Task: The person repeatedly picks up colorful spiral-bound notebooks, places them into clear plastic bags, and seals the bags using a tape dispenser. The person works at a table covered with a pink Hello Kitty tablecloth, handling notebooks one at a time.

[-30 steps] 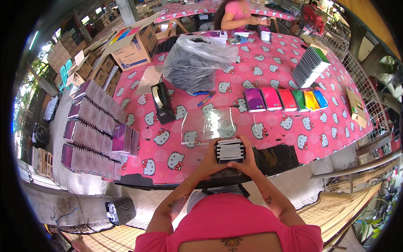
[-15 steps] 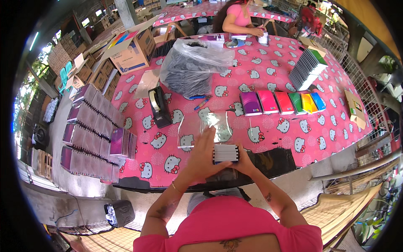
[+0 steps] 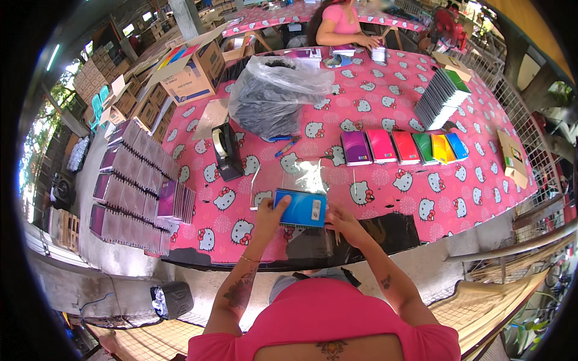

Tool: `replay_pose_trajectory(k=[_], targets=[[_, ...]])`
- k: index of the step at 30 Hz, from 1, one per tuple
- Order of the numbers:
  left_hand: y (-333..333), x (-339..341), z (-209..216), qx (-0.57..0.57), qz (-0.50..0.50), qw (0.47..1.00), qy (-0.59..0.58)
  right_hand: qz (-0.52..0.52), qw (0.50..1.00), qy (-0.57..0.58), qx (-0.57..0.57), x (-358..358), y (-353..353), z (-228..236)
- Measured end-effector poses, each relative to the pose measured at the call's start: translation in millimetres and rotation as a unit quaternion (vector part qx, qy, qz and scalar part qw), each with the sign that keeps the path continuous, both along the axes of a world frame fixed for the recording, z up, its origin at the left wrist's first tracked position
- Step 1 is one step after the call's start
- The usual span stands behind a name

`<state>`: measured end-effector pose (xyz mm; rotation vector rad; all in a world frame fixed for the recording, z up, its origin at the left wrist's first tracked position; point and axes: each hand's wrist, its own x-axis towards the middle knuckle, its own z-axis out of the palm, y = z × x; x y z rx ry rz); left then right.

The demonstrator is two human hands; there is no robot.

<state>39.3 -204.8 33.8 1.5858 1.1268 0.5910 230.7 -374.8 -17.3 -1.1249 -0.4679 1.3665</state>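
The left hand [image 3: 270, 218] pinches a blue notebook [image 3: 301, 209] near the table's [image 3: 469, 212] six o'clock, lower fingers hidden; whether the right hand [image 3: 347, 225], at three, pinches is unclear. A tape dispenser [image 3: 230, 166] stands toward ten.

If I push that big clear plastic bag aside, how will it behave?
The clear plastic bag will probably fold and sag rather than stay rigid, since its film looks thin and crumpled. It seems unlikely to roll, sitting broad and slumped on the table. Pushed toward the person, it might nudge the pens lying by its near edge.
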Motion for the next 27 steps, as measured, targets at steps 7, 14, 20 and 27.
replay_pose_trajectory(k=[7,14,20,27], targets=[[36,-24,-48,-0.010,0.070,0.995,0.065,-0.028,0.995,-0.040,-0.083,-16,59,7],[48,-12,-45,0.124,0.034,0.961,0.245,-0.022,0.981,-0.141,-0.131,-12,75,2],[46,-25,-49,0.094,0.057,0.982,0.153,0.000,0.979,-0.141,-0.145,-10,75,17],[26,-113,-42,0.244,-0.219,0.943,0.058,0.218,0.833,-0.494,0.118,-28,17,8]])
